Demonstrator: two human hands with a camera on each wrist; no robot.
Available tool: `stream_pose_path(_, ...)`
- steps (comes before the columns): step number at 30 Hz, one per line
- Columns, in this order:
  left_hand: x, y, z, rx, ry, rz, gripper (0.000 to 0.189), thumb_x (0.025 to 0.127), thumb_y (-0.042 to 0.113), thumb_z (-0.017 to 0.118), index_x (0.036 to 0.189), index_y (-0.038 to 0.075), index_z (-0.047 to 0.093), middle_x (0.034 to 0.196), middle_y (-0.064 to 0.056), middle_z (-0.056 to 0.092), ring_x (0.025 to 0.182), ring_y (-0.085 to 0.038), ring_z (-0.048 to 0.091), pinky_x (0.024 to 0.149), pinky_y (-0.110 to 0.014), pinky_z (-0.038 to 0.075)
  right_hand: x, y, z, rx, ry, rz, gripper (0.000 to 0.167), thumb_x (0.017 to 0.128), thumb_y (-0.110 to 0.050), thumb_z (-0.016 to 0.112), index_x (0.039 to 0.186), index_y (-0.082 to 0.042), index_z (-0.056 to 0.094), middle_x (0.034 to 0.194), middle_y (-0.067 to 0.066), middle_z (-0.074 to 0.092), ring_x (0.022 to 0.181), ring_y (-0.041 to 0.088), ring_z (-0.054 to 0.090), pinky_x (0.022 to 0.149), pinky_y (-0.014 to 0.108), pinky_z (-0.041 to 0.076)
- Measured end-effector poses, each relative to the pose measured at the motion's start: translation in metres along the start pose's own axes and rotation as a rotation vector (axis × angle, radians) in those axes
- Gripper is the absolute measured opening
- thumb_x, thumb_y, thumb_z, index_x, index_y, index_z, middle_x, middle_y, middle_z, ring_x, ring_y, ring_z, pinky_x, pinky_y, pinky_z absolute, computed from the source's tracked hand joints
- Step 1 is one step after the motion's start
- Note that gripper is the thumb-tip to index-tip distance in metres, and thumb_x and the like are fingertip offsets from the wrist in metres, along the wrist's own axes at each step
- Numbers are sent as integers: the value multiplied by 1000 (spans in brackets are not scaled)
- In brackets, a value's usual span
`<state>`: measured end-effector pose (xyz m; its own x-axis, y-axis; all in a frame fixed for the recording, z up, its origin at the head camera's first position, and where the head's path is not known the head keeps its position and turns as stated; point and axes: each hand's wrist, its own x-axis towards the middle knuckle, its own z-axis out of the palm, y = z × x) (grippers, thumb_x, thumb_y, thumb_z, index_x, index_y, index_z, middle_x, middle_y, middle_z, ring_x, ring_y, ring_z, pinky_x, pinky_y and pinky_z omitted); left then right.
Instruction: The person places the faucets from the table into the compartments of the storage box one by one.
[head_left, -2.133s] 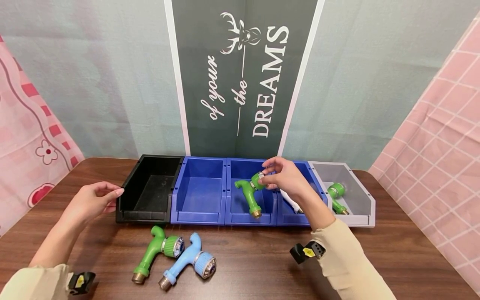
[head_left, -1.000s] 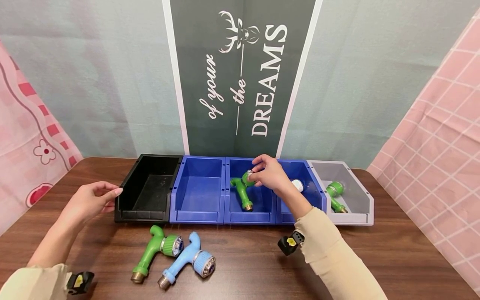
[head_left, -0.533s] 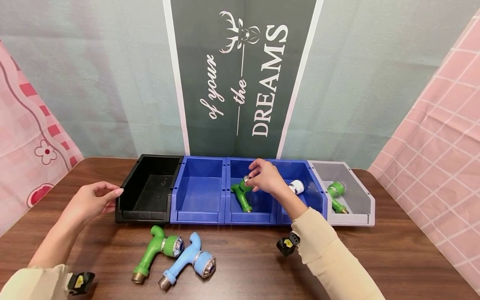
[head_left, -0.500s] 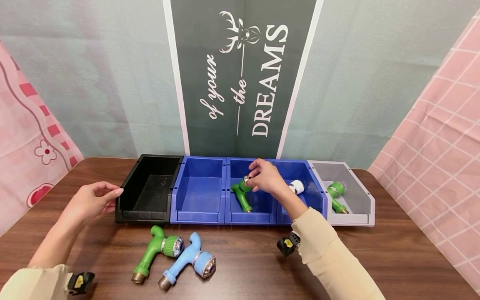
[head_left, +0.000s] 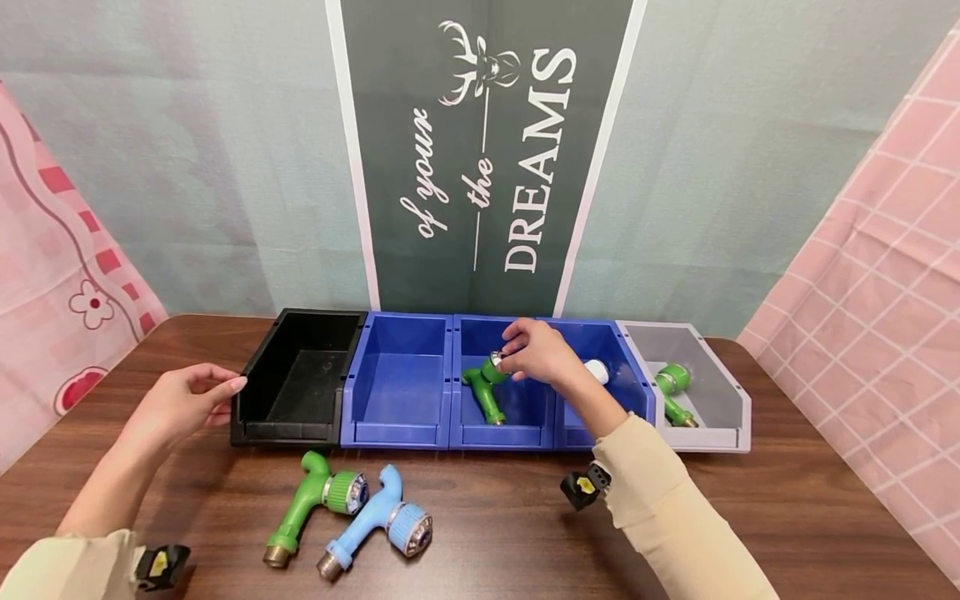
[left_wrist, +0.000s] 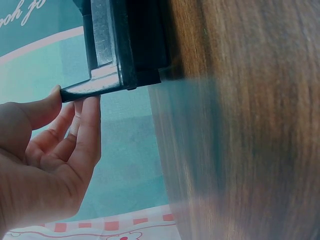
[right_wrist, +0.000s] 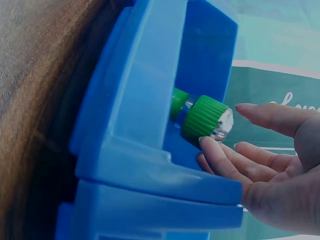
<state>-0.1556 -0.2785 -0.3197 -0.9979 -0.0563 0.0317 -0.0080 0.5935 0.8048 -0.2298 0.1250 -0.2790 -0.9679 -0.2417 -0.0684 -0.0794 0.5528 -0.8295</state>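
The green tap [head_left: 486,396] in hand is inside the middle blue bin [head_left: 501,436], its spout toward the left wall, its threaded end toward the low front lip and its knob [right_wrist: 205,117] toward the back right; whether its full weight bears on the bin floor cannot be confirmed. The right hand [head_left: 542,354] is at the knob with thumb and fingers spread; in the right wrist view the thumb stands apart from the chrome cap, and fingertip contact along the lower edge cannot be established. The placement beside the knob appears to suit guiding the tap by its broadest part. The left hand [head_left: 176,404] pinches the side rim of the black bin [head_left: 285,432] between thumb and fingers, presumably to steady the row. Between these two bins sits another blue bin [head_left: 397,435]. To the right, a blue bin [head_left: 577,436] contains a white knob [head_left: 597,371], its remainder hidden by the arm, and the grey bin [head_left: 720,439] holds a small green tap [head_left: 672,383]. In front, a larger green tap [head_left: 303,504] and a light-blue tap [head_left: 367,521] lie side by side on the wooden table [head_left: 495,533], apparently within easy reach.
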Motion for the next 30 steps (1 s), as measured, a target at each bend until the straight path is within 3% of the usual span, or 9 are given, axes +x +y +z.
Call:
stream_pose_path(13,-1,0,0,18,-1,-2,33,95,13,50,103,-19,51,78,-3,62,59,-7,56,54,-26,53,-4,2,-11,19,-25,-11,38,73,6,67,108,9,51,94,20,60,75,31,62,65,38,55)
stream_pose_path(30,0,-1,0,15,-1,-8,36,95,18,51,104,-16,52,76,-3,60,60,-10,58,56,-28,54,-9,1,-15,11,-54,-26,37,76,3,66,109,9,51,88,17,61,75,29,61,62,34,55)
